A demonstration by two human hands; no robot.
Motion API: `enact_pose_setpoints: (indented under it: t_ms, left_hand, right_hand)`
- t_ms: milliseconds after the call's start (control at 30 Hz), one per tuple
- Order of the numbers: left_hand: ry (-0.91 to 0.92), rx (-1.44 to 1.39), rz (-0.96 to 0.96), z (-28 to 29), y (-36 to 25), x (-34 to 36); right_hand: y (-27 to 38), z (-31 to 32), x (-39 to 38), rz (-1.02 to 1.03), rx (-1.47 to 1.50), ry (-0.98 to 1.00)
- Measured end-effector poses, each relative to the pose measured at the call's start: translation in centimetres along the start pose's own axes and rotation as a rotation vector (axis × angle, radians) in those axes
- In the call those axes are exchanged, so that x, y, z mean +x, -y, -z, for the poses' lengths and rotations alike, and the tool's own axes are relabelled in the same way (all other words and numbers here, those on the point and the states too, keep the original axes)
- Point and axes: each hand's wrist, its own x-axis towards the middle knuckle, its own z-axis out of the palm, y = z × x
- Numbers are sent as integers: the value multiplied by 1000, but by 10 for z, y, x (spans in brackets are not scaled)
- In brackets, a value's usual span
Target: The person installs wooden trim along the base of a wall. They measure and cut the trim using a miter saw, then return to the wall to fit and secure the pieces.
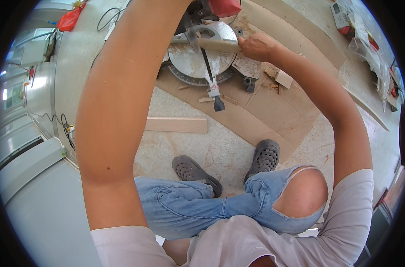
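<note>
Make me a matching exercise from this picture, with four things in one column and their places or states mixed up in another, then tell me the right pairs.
Things
1. thin, pale wooden strip
2. flat, light-brown rectangular wooden board
3. dark grey, perforated clogs
4. crumpled red plastic bag

Places or states
A. worn as a pair
B. near the upper left of the picture
C. held at one end in the bare right hand
D. lying flat on the pale floor

Pairs: 1-C, 2-D, 3-A, 4-B
</note>
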Motion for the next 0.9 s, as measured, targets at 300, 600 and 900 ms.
enact_pose_setpoints:
  t_ms: [300, 600, 900]
  left_hand:
    - [-189, -36, 8, -11, -3, -1]
    - [-31, 18, -61, -1, 7, -14]
    - [-14, 57, -8, -17, 2, -28]
  right_hand:
    - [-1, -4, -1, 11, -26, 13]
    - [8, 5, -2, 9, 22, -24]
    - [0, -4, -5, -9, 9, -28]
